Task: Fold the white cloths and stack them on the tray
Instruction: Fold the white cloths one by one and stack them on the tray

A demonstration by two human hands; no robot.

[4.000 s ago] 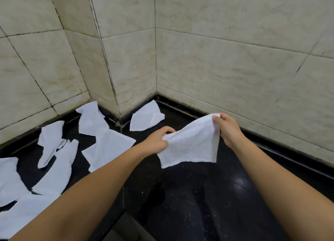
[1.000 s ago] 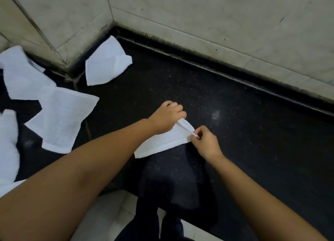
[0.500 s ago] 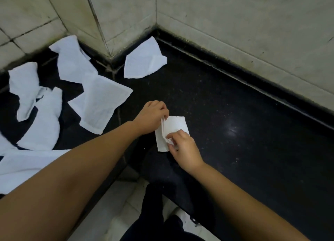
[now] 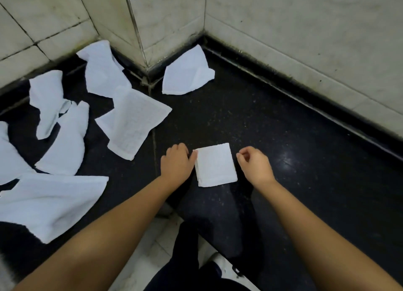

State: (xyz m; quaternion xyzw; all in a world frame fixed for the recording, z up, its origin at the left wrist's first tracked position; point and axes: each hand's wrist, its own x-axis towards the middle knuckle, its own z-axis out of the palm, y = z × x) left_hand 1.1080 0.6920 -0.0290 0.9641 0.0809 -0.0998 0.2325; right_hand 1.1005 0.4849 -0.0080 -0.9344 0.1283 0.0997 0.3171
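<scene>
A small folded white cloth point(image 4: 216, 164) lies flat as a neat square on the black counter point(image 4: 283, 149). My left hand point(image 4: 176, 163) rests beside its left edge, thumb touching the cloth's top left corner, fingers curled loosely and holding nothing. My right hand point(image 4: 254, 163) hovers just to the right of the cloth, apart from it, fingers loosely curled and empty. Several unfolded white cloths lie scattered to the left, among them one point(image 4: 133, 125) near the counter's seam and one point(image 4: 187, 72) in the back corner. No tray is in view.
Tiled walls point(image 4: 305, 40) close the counter at the back and right, with a protruding tiled pillar point(image 4: 144, 22) at the corner. A large crumpled cloth point(image 4: 50, 201) lies at the near left. The counter's front edge runs below my arms, with floor tiles point(image 4: 161, 242) and my dark trousers beneath.
Both hands have let go of the cloth after its last fold. It now lies flat as a small square, and my right hand has drawn away to the right.
</scene>
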